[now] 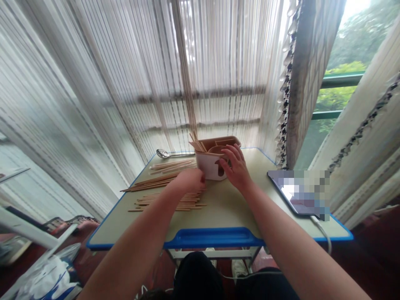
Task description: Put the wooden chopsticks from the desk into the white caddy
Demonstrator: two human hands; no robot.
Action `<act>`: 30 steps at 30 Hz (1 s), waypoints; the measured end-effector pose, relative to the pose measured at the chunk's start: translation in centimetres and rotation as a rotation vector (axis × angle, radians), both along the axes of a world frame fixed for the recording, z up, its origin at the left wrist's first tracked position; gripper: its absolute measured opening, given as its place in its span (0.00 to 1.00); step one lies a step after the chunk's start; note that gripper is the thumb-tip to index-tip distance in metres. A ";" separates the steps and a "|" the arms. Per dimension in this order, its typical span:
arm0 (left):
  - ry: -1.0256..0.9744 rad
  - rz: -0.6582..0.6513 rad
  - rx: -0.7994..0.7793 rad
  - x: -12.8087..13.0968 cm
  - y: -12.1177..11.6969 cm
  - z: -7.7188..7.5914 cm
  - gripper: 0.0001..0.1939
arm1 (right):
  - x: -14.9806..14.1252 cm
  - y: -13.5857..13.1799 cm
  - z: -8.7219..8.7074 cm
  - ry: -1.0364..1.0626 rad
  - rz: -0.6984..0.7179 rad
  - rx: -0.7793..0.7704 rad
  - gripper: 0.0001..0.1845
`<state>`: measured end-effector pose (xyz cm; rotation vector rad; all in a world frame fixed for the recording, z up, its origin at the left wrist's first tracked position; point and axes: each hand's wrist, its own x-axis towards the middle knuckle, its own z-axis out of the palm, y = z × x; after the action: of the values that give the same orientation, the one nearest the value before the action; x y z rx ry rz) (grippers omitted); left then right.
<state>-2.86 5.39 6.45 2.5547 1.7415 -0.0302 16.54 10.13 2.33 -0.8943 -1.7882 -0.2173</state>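
A white utensil holder (206, 166) with a brown rim and inner dividers stands at the back of the small table. Several light wooden sticks (196, 144) lean out of its left compartment. My right hand (236, 167) grips the holder's right side, thumb against the front wall by a dark cutout, fingers over the rim. Just left of the holder's base, my left hand (194, 180) is closed low over the tabletop; its curled fingers hide whatever they hold. Long brown chopsticks (150, 181) run toward that hand. Shorter wooden sticks (146, 203) lie nearer me, partly behind my left forearm.
Thin pale sticks (170, 166) and a metal slotted spoon (162, 153) lie at the back left. A phone or tablet (289, 193) with a white cable (323, 233) rests on the right. The table (218, 212) has a blue edge; curtains (150, 75) hang behind it.
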 end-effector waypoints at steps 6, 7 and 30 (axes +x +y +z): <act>-0.020 -0.164 -0.104 -0.5 0.4 -0.9 0.12 | 0.0 -0.2 0.2 0.003 0.003 -0.020 0.17; -0.014 -0.165 -0.103 -0.4 0.5 -1.1 0.12 | 0.0 -0.2 0.2 0.004 0.005 -0.021 0.17; -1.847 -0.156 0.462 -3.3 -0.1 5.0 0.09 | 0.1 0.1 -0.1 0.012 0.026 0.005 0.18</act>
<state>-6.13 5.26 11.40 1.4030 0.6721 2.0112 16.63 10.26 2.25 -0.8668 -1.7857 -0.1995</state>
